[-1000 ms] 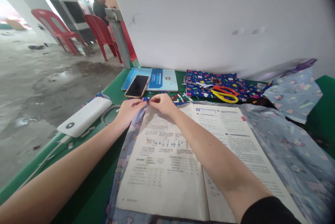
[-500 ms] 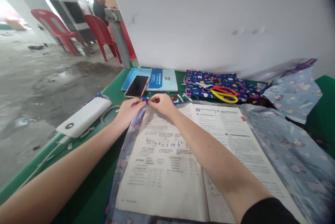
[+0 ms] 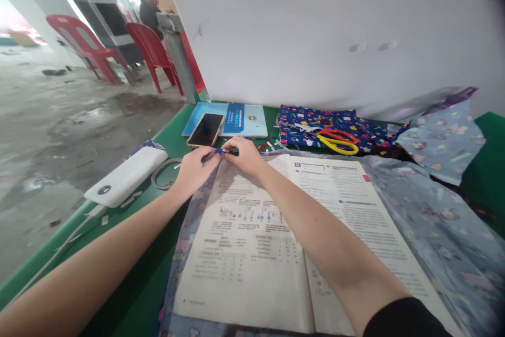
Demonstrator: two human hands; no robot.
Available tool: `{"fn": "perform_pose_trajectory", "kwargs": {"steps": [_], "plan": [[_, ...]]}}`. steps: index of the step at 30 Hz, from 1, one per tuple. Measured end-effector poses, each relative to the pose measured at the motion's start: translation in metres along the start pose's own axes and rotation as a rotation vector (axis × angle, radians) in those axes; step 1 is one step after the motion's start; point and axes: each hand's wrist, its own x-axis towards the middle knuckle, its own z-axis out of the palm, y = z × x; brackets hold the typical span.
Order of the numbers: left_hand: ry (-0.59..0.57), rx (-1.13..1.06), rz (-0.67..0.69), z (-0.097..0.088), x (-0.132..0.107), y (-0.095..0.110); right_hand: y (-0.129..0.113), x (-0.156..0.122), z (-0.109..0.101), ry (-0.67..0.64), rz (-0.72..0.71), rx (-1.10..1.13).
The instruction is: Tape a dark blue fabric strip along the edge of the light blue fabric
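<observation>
An open book (image 3: 276, 232) lies on light blue patterned cloth (image 3: 445, 242) spread over the green table (image 3: 145, 295). At the book's far left corner my left hand (image 3: 193, 169) and my right hand (image 3: 246, 155) meet, both pinching the cloth's corner (image 3: 215, 154), which is lifted and folded toward the page. The fingers of both hands are closed on that fold.
A white power bank (image 3: 126, 175) with a cable lies at the left. A phone (image 3: 205, 129) rests on a blue booklet (image 3: 240, 119). Orange and yellow scissors (image 3: 339, 141) sit on dark blue cloth (image 3: 311, 121). Red chairs (image 3: 152, 50) and a person stand far left.
Both hands have lifted the cloth corner slightly and drawn it out between them; the arms have barely moved.
</observation>
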Motion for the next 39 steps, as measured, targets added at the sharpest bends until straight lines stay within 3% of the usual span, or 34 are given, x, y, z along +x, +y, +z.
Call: {"fn": "perform_pose_trajectory", "kwargs": {"steps": [14,23,33,39], "plan": [[0.002,0.015,-0.005,0.003,0.004,-0.013,-0.002,-0.001,0.000,-0.011,0.069,0.086],[-0.031,0.061,0.019,0.002,0.003,-0.005,-0.005,0.002,0.003,-0.024,0.047,-0.071],[-0.021,-0.026,-0.091,0.001,0.005,-0.005,-0.007,0.003,0.012,0.045,0.097,-0.052],[-0.007,-0.093,-0.135,0.002,0.004,-0.005,-0.012,0.000,0.008,0.193,-0.003,-0.011]]}}
